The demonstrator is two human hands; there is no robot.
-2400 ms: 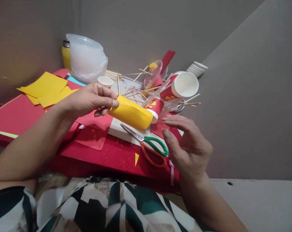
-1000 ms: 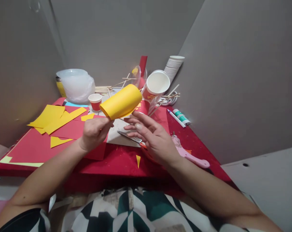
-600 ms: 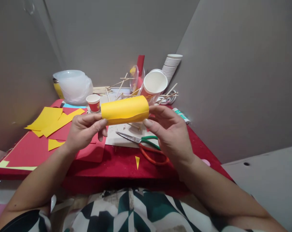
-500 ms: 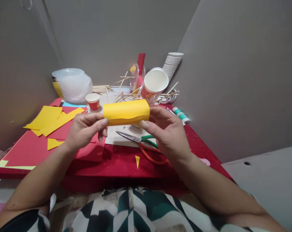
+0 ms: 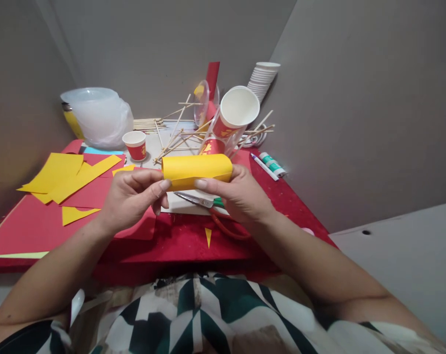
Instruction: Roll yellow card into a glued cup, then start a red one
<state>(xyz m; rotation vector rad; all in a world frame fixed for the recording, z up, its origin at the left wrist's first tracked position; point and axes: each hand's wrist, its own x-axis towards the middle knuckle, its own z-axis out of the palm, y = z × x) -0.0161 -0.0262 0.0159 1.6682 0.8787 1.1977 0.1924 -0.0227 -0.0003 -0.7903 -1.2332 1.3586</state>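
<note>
A rolled yellow paper tube (image 5: 196, 167) is held level between both hands above the table. My left hand (image 5: 134, 196) pinches its left end, thumb on the overlapping edge. At the right end, my right hand (image 5: 245, 194) grips the tube, its thumb lying along the seam and its fingers mostly hidden behind the paper. Scissors (image 5: 196, 199) with green and orange handles lie below the tube, partly covered by my right hand. A small yellow paper triangle (image 5: 208, 237) rests on the red cloth nearer me.
Yellow paper pieces (image 5: 66, 174) lie over red sheets (image 5: 27, 226) at left. A small paper cup (image 5: 136, 146), wooden sticks (image 5: 178, 132), larger cups (image 5: 239, 108), stacked white cups (image 5: 263, 78) and a plastic tub (image 5: 97, 115) stand behind. A pen (image 5: 265, 167) lies right.
My right thumb has slid left along the tube's seam, and the right hand has moved inward. The tube stays in both hands. The view has shifted slightly.
</note>
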